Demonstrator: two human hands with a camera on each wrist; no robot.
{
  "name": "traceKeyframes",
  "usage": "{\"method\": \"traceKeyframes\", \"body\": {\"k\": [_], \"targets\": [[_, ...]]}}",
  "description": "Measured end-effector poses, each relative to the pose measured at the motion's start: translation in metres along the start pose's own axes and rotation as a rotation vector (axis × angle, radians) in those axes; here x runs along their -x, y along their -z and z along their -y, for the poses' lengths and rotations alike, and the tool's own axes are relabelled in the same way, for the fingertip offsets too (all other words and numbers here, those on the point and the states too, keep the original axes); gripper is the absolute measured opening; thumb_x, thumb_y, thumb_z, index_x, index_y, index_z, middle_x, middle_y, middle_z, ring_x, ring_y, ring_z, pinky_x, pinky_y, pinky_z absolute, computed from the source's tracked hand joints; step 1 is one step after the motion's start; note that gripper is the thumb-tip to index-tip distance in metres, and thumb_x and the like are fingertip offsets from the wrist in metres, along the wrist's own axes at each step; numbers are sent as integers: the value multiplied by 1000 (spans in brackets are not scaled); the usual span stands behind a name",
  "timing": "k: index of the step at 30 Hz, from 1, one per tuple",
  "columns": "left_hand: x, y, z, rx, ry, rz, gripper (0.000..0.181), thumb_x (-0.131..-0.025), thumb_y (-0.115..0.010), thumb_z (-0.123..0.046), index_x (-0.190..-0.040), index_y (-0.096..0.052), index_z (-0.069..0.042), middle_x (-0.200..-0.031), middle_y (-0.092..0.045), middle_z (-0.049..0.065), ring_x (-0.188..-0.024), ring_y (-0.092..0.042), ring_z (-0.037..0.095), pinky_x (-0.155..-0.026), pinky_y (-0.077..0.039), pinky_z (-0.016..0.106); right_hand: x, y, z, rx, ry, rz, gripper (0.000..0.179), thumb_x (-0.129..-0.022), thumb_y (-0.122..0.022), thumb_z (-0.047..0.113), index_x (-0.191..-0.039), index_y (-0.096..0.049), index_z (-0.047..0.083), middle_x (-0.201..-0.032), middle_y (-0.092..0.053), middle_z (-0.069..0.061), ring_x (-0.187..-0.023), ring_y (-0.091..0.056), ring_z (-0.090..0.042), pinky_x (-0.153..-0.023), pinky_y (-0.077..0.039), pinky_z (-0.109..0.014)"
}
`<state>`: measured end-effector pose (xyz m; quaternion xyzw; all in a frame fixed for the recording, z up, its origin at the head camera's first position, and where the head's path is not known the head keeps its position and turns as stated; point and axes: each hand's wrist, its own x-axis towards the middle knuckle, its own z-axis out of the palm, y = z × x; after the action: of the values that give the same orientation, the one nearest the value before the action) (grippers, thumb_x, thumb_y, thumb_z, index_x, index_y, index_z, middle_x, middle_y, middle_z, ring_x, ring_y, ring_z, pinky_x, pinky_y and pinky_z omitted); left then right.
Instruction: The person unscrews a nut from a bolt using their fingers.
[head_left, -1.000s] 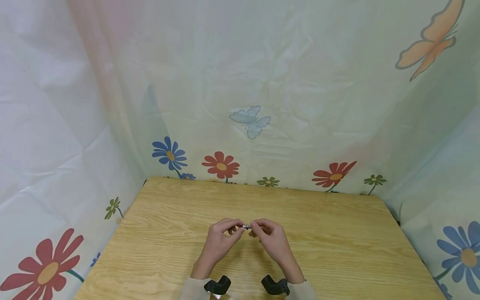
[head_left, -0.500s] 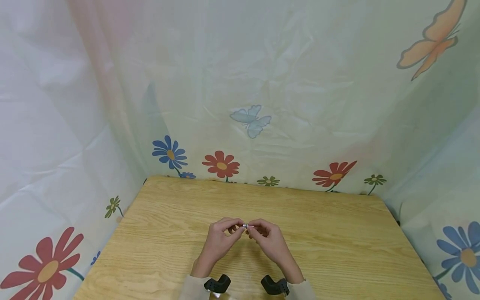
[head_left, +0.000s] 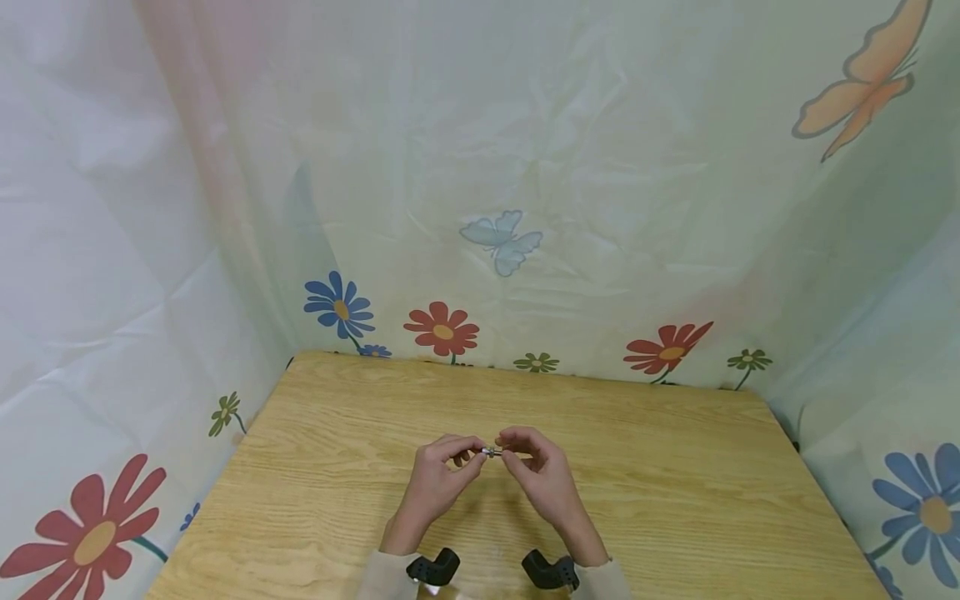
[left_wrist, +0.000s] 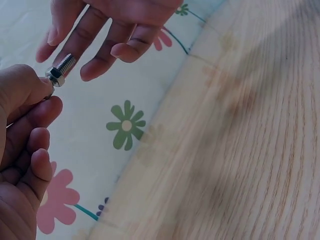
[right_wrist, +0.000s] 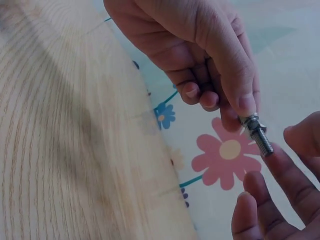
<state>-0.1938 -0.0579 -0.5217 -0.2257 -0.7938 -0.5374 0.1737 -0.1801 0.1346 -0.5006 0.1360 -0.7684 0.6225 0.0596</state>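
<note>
bolt (head_left: 491,452) in left hand (head_left: 437,479), right hand (head_left: 546,479) spread at the threaded end

we have a small metal bolt up above the table (head_left: 337,483), between the two hands. left hand has a narrow grip: thumb (right_wrist: 241,85) and fingers pinch one end of it. in the left wrist view we see a shiny hex section (left_wrist: 55,76) just past those fingertips (nut or bolt head, we can't tell which), and the threaded shank (right_wrist: 263,141) sticks out from there, tilted, toward the right hand.

right hand has no closed grip on the bolt. its thumb and fingers stand apart; the index finger (right_wrist: 287,170) is right at the shank's tip. contact there looks likely, but we can't confirm it. in the right wrist view the right thumb (right_wrist: 306,135) sits off to the side of the shank.

around that: wood-grain tabletop, cream sleeves (head_left: 390,577) on both arms, a black wrist unit (head_left: 435,567) on each. behind the table we see a pale backdrop (head_left: 637,167) printed with red, blue and green flowers, a blue butterfly (head_left: 501,243) near the middle and an orange butterfly (head_left: 862,83) at upper right.
</note>
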Motion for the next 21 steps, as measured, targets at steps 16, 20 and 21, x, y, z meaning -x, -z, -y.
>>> {"method": "traceKeyframes", "body": {"k": [16,20,21], "targets": [[3,-3,1,41,-38,-23,10,-94,-76,-12,-100,-80,-20,-97,-77,-4,-81,-67,13,-68,-59,32,0,-1,-2,88,-176,47,23,-102,-66,31,-102,-78,11,-94,-76,-6,-85,-70,-17,-71,-55,-27],[3,-2,-1,30,-28,-13,11,-94,-77,-12,-98,-79,-21,-96,-77,-5,-81,-66,12,-69,-59,30,-1,-1,-2,86,-171,52,20,-101,-68,30,-104,-77,13,-98,-76,-7,-91,-73,-25,-73,-56,-26],[2,-2,-2,28,-23,-9,11,-94,-77,-12,-98,-79,-21,-96,-77,-5,-81,-66,11,-69,-59,30,-1,-1,-2,81,-171,55,19,-100,-69,30,-105,-77,13,-99,-76,-7,-94,-73,-28,-74,-57,-25]]}}
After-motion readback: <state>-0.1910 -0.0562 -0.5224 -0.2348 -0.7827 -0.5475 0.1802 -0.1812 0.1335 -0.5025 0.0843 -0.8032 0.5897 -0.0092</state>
